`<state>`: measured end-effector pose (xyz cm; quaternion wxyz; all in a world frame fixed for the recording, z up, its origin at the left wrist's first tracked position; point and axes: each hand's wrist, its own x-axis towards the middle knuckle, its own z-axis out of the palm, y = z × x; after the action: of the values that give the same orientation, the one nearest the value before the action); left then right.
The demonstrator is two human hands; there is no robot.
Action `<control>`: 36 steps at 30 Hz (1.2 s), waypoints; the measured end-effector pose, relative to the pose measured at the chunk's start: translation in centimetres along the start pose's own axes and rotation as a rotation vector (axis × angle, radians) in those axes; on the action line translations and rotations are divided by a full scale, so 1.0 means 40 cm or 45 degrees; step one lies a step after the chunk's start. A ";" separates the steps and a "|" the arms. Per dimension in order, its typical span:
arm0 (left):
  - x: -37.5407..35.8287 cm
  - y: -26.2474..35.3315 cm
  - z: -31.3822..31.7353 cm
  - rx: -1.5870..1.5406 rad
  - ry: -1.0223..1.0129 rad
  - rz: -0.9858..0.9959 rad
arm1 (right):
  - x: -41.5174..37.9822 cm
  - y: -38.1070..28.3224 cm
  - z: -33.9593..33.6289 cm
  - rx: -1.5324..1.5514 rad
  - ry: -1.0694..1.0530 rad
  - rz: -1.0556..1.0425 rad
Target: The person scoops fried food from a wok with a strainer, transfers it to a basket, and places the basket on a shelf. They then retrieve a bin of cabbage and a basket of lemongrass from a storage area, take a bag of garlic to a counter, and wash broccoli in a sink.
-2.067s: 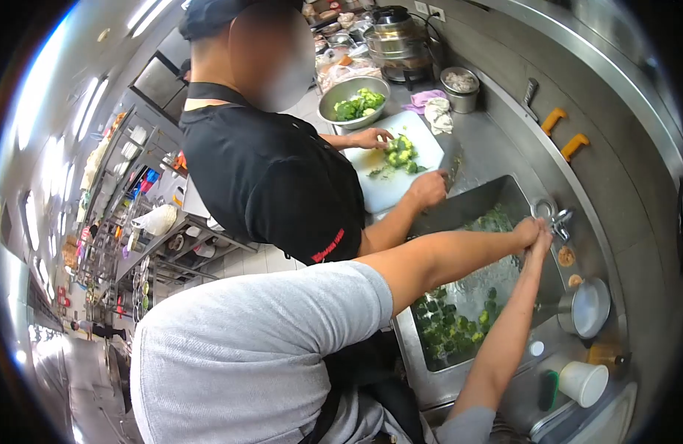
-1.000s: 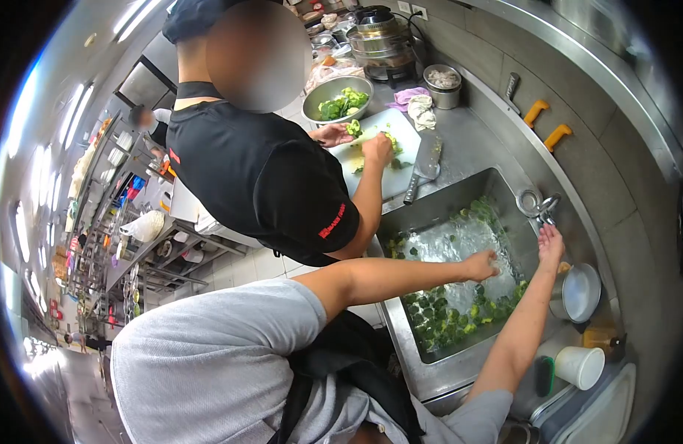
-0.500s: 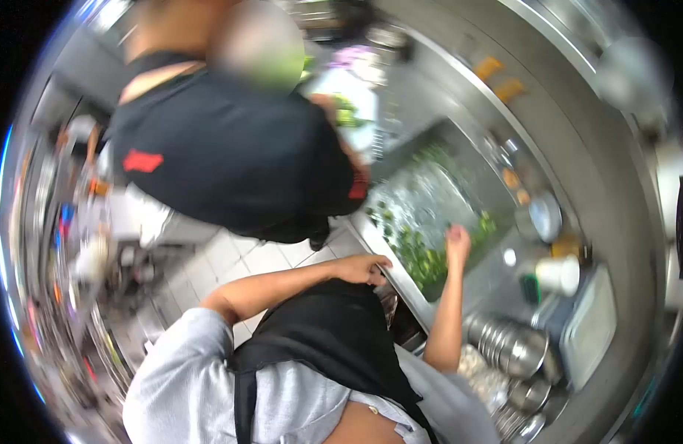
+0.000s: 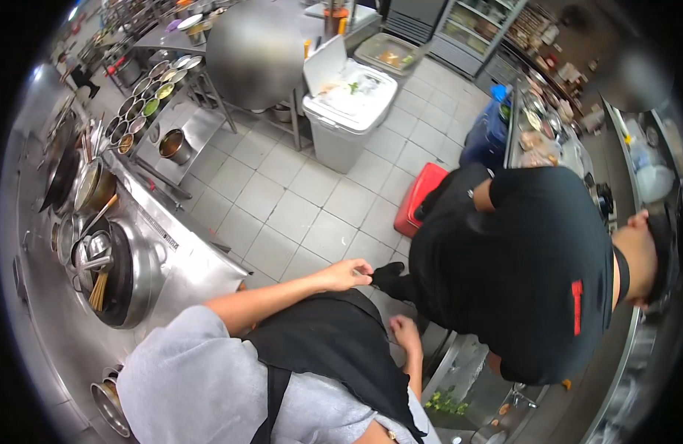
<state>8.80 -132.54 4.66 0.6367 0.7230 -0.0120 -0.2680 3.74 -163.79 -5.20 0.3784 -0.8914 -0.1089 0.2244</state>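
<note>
Since the earlier frame we have turned from the sink toward the kitchen floor. Our left hand [image 4: 347, 275] pinches the top edge of the black apron [image 4: 334, 348]; our right hand [image 4: 406, 331], fingers curled loosely, rests against its right side, holding nothing we can see. The apron hangs just below both hands, lengthwise down our front. A co-worker in black [image 4: 534, 274] stands at the desk, with the sink [image 4: 460, 385] beyond.

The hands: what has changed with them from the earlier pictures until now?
Both hands left the water-filled steel sink of green broccoli and came back to the black apron: left hand at its top edge, right hand on its side. The view swung away. Both remain empty.
</note>
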 end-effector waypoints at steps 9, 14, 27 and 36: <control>-0.270 0.234 -0.239 -0.581 0.566 0.267 | 0.393 -0.623 0.079 0.137 0.157 -0.433; -0.316 0.292 -0.332 -0.526 1.105 0.193 | 0.664 -0.745 0.245 0.333 0.023 -0.631; 0.237 0.129 -1.099 -0.007 0.513 -0.127 | 1.279 -0.502 0.028 -0.018 0.213 -0.042; 0.424 0.034 -1.514 -0.441 0.533 -0.281 | 1.366 -0.217 0.185 -0.071 0.147 0.820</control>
<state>48.15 -83.54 2.36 0.7063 0.6400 0.2441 -0.1787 47.79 -133.28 -20.80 0.2689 -0.9013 0.1941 0.2788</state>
